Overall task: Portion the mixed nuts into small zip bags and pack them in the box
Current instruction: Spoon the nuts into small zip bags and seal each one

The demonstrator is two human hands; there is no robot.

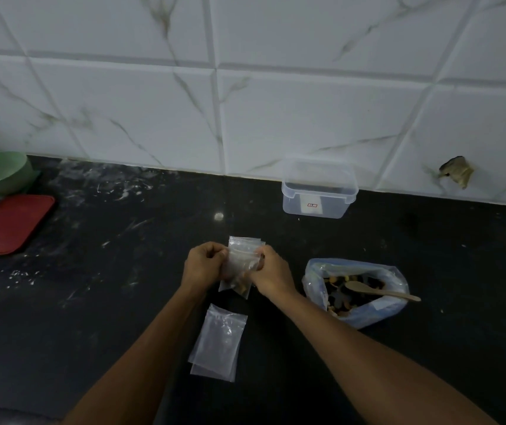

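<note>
Dark counter under tiled wall; left hand and right hand pinched small bag with nuts at its top, likely sealing; nut bag with spoon lay near right edge for scooping, empty bags near front edge, box at back edge

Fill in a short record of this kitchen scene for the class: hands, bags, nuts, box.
left hand: pinches small zip bag, left edge
right hand: pinches same bag, right edge
bag contents: few nuts at bottom
spare zip bags: flat on counter, nearer the person
nut bag: open, wooden spoon inside
box: lidless, by wall
</note>
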